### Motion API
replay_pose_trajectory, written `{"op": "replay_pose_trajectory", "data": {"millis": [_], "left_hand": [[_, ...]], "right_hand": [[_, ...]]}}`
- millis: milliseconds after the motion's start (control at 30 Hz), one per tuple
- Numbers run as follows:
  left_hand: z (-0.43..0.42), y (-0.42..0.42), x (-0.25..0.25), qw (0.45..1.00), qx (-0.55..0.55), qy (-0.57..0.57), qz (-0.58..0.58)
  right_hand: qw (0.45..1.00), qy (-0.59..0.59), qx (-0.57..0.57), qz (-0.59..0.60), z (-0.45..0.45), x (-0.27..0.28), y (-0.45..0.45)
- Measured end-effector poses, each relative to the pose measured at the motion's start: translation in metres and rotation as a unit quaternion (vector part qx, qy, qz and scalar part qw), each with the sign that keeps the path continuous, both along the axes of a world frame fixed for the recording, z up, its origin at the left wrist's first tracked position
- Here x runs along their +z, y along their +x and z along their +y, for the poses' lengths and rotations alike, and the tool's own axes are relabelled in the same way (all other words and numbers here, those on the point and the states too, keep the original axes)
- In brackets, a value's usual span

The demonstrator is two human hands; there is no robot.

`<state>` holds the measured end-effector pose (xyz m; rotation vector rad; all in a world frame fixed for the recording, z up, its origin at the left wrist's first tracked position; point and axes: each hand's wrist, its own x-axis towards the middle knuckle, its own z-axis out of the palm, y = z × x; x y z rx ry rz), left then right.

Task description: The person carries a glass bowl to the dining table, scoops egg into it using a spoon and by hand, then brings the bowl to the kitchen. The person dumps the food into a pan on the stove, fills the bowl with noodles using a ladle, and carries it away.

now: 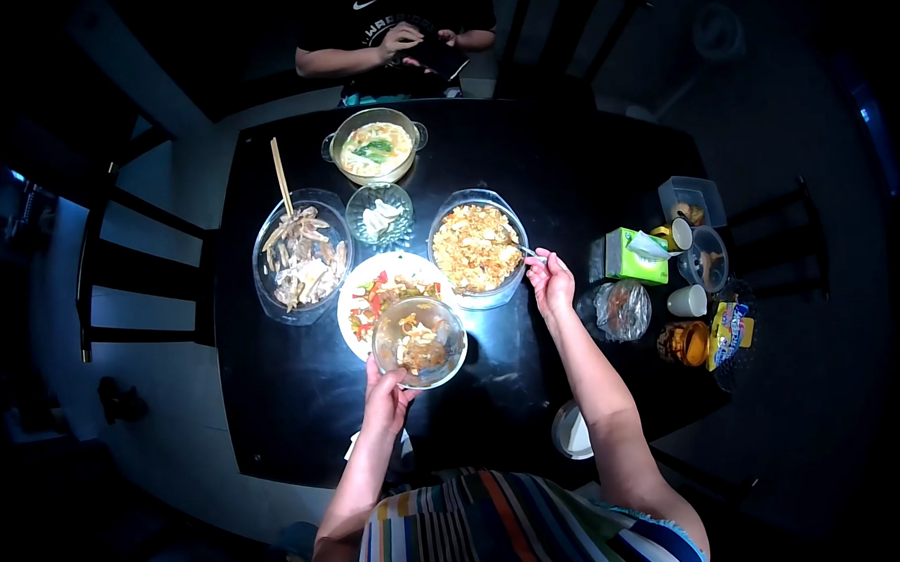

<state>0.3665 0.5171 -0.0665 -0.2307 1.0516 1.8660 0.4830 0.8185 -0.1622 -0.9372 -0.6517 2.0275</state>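
Rice [471, 249] seems to hide your utensil's [530, 251] tip, its type unclear. Your glass bowl [454, 352] covers part of the white plate [346, 320] below. Your left hand [383, 394] grips the bowl's near rim; your right hand [552, 279], arm stretched forward, pinches the handle by the rice dish's [492, 297] right edge. Across the table [276, 406], a shirt [406, 3] shows a Nike swoosh [365, 4] above "WARR", the rest unclear.
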Motion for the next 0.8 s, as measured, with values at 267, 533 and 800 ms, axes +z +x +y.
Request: {"op": "replay_pose_trajectory", "data": {"millis": [267, 533, 800], "left_hand": [[0.001, 0.003, -0.002, 1.0, -0.001, -0.013, 0.002], [0.002, 0.005, -0.002, 1.0, -0.003, -0.009, 0.017], [0.014, 0.002, 0.006, 1.0, 0.013, -0.008, 0.02]], "right_hand": [[0.947, 0.287, 0.075, -0.119, 0.007, 0.026, -0.004], [0.98, 0.149, 0.097, -0.092, 0.018, 0.011, -0.011], [0.997, 0.053, 0.046, -0.028, 0.015, 0.018, -0.006]]}}
